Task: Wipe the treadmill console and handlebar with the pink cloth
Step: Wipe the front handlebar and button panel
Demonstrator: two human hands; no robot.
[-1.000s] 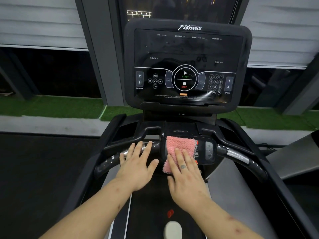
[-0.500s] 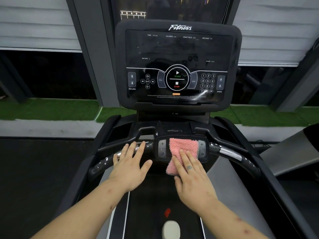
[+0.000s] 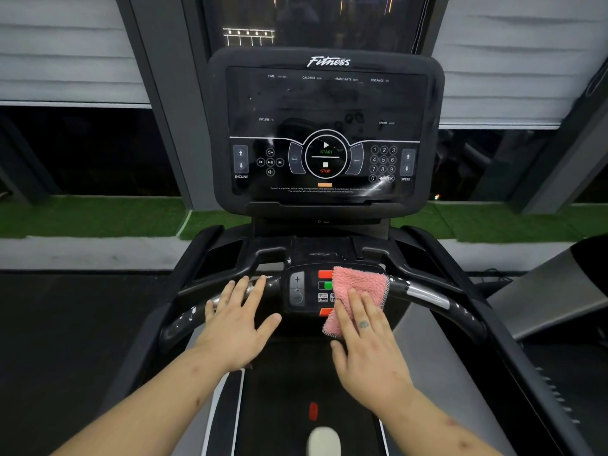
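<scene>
Pink terry, the pink cloth (image 3: pixel 358 291) lies folded over the right half of the small control panel (image 3: pixel 301 291) at the middle of the handlebar (image 3: pixel 427 296), its lower corner hanging past the panel's bottom edge. The right hand (image 3: pixel 368 350) presses it flat with straight, slightly spread fingers. On the panel's bare left half a plus key, red and green buttons and small speed keys show beside the cloth's edge. The left hand (image 3: pixel 237 327) lies open, fingers spread, its fingertips on the silver grip of the handlebar's left side.

Above, the console (image 3: pixel 325 103) reads "Fitness" along its top edge, then TIME, CALORIES, HEART RATE and DISTANCE. Lower come INCLINE and SPEED, each with arrow keys, a round centre marked START in green and STOP in red, media keys, and a keypad of 0 to 9 with OK. Fine print along its bottom edge is too small to read.

Green turf (image 3: pixel 82 215) runs behind the machine.
</scene>
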